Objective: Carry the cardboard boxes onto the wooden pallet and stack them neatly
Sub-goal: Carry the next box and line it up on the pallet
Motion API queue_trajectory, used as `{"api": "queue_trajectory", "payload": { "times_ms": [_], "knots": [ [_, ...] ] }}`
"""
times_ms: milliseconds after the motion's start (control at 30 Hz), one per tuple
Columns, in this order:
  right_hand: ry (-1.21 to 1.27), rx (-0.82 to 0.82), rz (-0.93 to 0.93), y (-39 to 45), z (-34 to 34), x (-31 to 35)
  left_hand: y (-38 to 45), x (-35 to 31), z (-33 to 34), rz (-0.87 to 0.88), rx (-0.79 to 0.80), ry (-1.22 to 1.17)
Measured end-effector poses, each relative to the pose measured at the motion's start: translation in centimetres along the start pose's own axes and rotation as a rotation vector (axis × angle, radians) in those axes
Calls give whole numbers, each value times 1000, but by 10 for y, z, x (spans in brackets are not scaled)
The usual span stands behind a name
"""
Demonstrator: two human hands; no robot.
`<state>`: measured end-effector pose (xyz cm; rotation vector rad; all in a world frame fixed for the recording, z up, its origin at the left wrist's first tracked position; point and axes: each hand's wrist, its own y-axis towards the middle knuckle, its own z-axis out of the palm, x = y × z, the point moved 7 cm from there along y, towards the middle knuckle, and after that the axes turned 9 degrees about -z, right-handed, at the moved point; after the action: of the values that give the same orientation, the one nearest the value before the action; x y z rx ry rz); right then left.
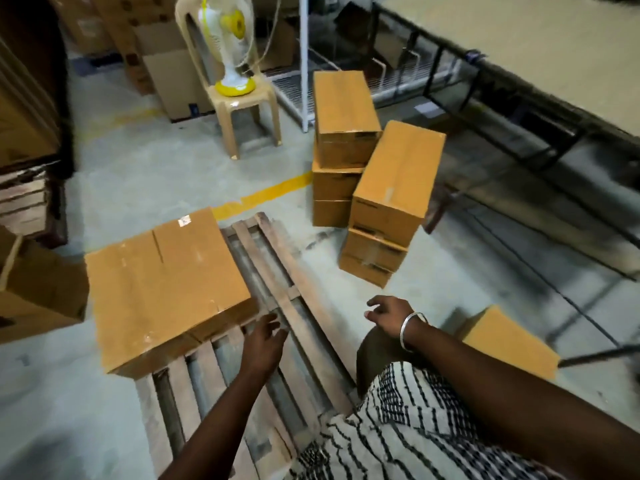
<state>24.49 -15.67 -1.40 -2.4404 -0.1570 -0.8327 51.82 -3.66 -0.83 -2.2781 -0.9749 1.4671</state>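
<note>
— Where are the boxes?
— One cardboard box (166, 292) sits on the wooden pallet (304, 306), centre-left; stacked boxes (370, 174) stand on the floor, upper centre.
— The hands?
— Left hand (265, 341) and right hand (389, 315): both relaxed, grasping nothing.

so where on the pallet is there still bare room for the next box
The pallet has bare slats to the right of the box already on it, running from the far end back toward the person. Both hands, left and right, hover empty there. The left part is taken by that box.
</note>
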Motion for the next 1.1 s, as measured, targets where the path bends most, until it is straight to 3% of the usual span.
{"api": "queue_trajectory", "payload": {
  "times_ms": [333,633,867,1100],
  "knots": [
    [105,-111,253,-121,-54,-170,-46,-46,146,101,240,244],
    [490,-273,576,-223,-80,-385,-99,-59,352,111,395,518],
    [666,-252,758,-232,-55,-515,-111,-41,485,53,505,714],
    [543,-69,782,-173,18,-619,-42,6,595,10,543,846]
  ]
}}
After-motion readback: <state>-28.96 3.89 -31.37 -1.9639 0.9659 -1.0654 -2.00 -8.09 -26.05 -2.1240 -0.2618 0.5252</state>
